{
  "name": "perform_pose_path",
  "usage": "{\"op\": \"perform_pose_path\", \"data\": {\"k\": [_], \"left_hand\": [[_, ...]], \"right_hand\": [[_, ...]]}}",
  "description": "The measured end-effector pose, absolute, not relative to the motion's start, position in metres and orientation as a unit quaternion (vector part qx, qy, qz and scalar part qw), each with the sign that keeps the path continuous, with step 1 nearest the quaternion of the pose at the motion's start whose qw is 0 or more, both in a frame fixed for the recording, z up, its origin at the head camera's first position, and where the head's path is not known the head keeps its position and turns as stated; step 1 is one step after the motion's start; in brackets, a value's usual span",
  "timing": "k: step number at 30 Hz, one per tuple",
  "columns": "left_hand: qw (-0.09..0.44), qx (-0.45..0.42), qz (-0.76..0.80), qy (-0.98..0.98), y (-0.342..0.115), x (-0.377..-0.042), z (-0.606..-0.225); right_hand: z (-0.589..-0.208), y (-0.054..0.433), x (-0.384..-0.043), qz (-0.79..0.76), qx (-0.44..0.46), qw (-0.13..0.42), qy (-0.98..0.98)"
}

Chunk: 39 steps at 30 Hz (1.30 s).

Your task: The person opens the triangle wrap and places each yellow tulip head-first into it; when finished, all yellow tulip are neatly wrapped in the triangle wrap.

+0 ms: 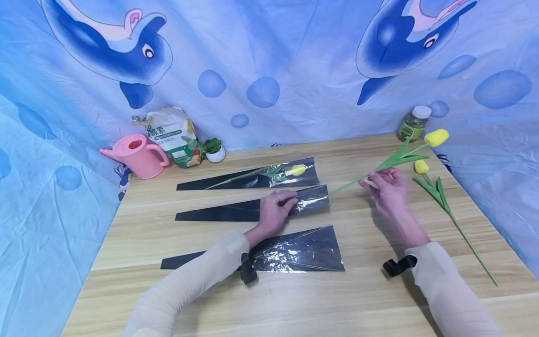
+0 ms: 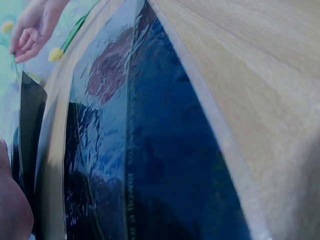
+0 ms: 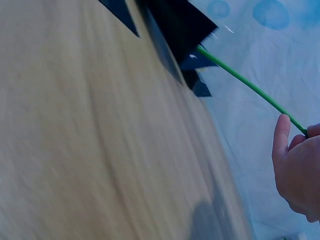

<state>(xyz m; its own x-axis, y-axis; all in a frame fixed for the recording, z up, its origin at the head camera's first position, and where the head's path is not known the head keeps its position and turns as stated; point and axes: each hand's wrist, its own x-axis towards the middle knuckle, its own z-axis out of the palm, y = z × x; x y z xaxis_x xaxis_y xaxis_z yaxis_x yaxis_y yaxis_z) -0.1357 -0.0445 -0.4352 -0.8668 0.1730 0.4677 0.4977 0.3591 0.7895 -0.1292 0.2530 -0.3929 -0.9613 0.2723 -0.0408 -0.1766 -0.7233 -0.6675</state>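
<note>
A yellow artificial tulip (image 1: 436,137) with a green stem is pinched by its stem in my right hand (image 1: 389,189). The stem's lower end points left and reaches the wide mouth of the middle black flower sleeve (image 1: 313,200); whether it is inside I cannot tell. My left hand (image 1: 274,210) grips that sleeve with thumb and fingers, near its wide end. In the right wrist view the green stem (image 3: 250,86) runs up to the dark sleeve (image 3: 187,25), whose mouth stands off the table.
Behind lies a black sleeve (image 1: 202,184) with a yellow tulip (image 1: 298,170) inside. Another sleeve (image 1: 303,252) lies flat in front. A loose tulip (image 1: 456,220) is at the right. A pink watering can (image 1: 145,161), a bag (image 1: 177,135), a small potted plant (image 1: 214,150) and a jar (image 1: 413,124) stand at the back.
</note>
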Motion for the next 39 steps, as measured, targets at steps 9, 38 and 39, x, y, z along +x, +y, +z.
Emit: {"op": "perform_pose_path", "data": {"k": [9,38,39], "left_hand": [[0.167,-0.214,-0.53,-0.804,-0.043,-0.136,-0.437],[0.168,-0.206,-0.528,-0.807,-0.037,-0.135,-0.439],[0.169,-0.207,-0.527,-0.807,-0.037,-0.136,-0.44]], "right_hand": [[-0.404,0.228,-0.13,0.91,-0.077,0.118,-0.39],[-0.417,0.198,-0.125,0.834,-0.125,0.155,-0.514],[-0.417,0.197,-0.124,0.832,-0.127,0.155,-0.517]]}}
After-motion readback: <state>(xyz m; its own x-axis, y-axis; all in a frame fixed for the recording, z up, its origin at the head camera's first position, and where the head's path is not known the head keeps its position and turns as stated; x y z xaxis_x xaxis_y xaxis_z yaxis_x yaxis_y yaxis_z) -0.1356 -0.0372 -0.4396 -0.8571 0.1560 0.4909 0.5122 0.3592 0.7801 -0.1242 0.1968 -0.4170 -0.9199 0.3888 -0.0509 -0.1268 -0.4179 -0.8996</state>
